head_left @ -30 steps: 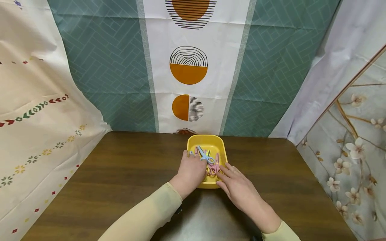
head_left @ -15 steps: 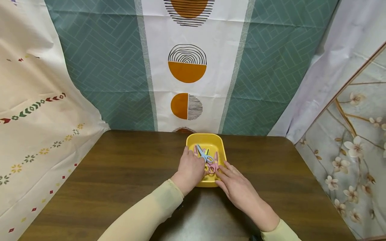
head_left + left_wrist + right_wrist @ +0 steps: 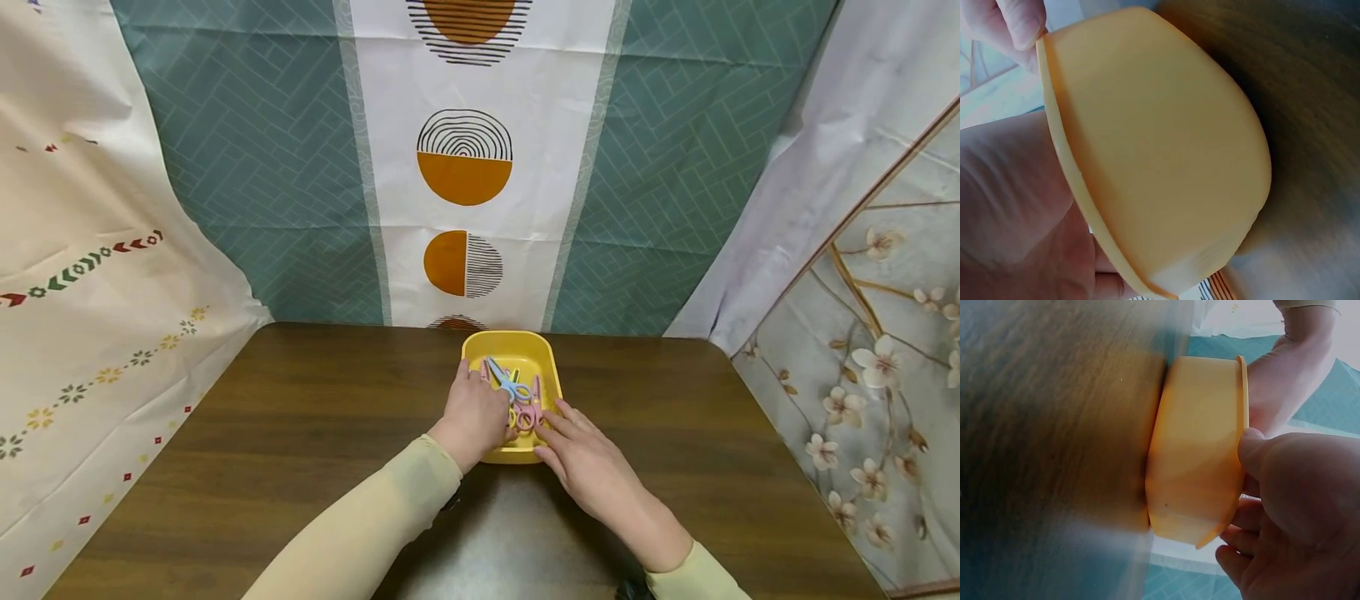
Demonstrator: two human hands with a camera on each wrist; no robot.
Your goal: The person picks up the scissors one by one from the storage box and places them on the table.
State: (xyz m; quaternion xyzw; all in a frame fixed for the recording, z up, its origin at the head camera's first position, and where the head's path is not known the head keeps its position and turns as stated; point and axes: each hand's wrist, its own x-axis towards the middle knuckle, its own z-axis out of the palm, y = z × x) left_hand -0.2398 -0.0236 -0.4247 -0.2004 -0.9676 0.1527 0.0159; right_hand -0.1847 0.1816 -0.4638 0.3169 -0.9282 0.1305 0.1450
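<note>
Several scissors (image 3: 507, 384) in yellow tray (image 3: 512, 342), just beside left hand (image 3: 476, 418), grip hidden; right hand (image 3: 587, 461) loosely spread.

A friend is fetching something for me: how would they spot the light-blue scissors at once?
On the dark brown wooden table, near its far edge, sits a yellow, rounded-corner tray. Inside it, beside the left hand, light-blue scissors lie with blades slanting toward the far left. Their colour sets them apart from the pink scissors alongside.

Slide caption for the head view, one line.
Left hand reaching into a yellow tray of scissors, right hand at its rim, on a brown table.
</note>
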